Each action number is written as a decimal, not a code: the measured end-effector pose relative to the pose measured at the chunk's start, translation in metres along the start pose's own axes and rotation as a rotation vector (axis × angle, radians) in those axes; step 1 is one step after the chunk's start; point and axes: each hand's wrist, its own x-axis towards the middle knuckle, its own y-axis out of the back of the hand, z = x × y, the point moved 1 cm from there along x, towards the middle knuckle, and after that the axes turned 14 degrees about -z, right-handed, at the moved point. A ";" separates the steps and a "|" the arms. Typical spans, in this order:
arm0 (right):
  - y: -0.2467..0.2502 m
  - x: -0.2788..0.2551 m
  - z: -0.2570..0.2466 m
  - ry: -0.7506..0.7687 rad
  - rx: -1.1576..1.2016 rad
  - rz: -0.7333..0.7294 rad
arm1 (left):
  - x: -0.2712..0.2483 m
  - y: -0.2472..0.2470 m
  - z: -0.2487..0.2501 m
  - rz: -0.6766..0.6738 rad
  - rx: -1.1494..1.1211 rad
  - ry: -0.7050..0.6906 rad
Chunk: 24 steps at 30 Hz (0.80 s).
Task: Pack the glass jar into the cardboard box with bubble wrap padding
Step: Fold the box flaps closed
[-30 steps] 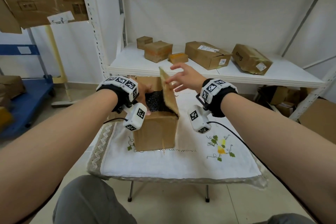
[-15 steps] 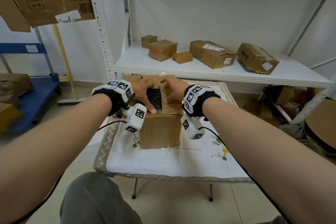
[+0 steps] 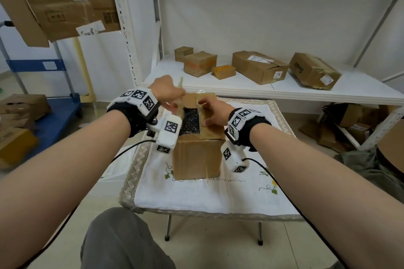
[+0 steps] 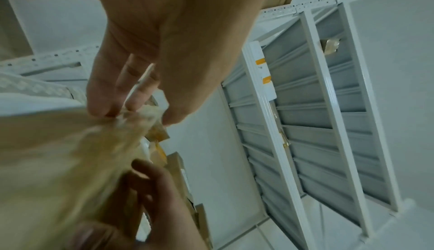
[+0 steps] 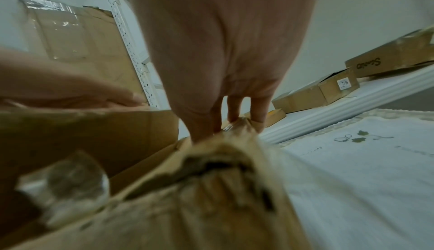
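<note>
The cardboard box (image 3: 196, 155) stands on the white embroidered cloth (image 3: 218, 194) of a small table. Dark bubble wrap (image 3: 191, 121) fills its open top; the jar is hidden under it. My left hand (image 3: 168, 91) pinches the left flap (image 3: 180, 100) and holds it upright; in the left wrist view its fingers (image 4: 110, 103) nip the flap's frayed edge (image 4: 138, 116). My right hand (image 3: 215, 111) presses the right flap (image 3: 207, 129) flat, fingers (image 5: 234, 113) at its far edge. A blurred clear wrapped bundle (image 5: 70, 178) shows inside the box.
A white shelf (image 3: 284, 91) just behind the table carries several cardboard boxes (image 3: 258, 67). More boxes sit under it on the right (image 3: 354, 124). A blue cart (image 3: 54, 116) with boxes stands at left. My knee (image 3: 122, 240) is under the table's front edge.
The right hand folded the right flap down and stays pressing it. The left hand, which lay at the box's left edge, now holds the left flap raised upright.
</note>
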 end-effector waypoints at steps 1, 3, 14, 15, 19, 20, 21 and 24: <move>0.000 0.000 0.001 -0.004 0.001 0.001 | 0.004 -0.005 0.003 -0.031 -0.014 -0.008; 0.000 0.001 0.002 -0.010 0.001 0.007 | 0.009 -0.017 0.005 -0.070 0.085 0.005; -0.004 0.005 0.013 -0.040 0.111 0.092 | 0.022 -0.031 -0.028 -0.082 0.140 0.185; -0.004 0.004 0.014 -0.061 0.147 0.092 | 0.021 -0.032 -0.031 -0.129 0.088 0.200; -0.009 0.001 0.020 -0.159 0.314 0.042 | 0.022 -0.045 -0.047 -0.308 -0.140 0.260; -0.012 -0.001 0.023 -0.191 0.357 0.041 | 0.025 -0.050 -0.052 -0.333 -0.189 0.259; -0.014 -0.004 0.026 -0.221 0.406 0.047 | 0.028 -0.053 -0.056 -0.331 -0.220 0.254; -0.022 -0.008 0.031 -0.225 0.547 0.099 | 0.033 -0.058 -0.066 -0.288 -0.256 0.232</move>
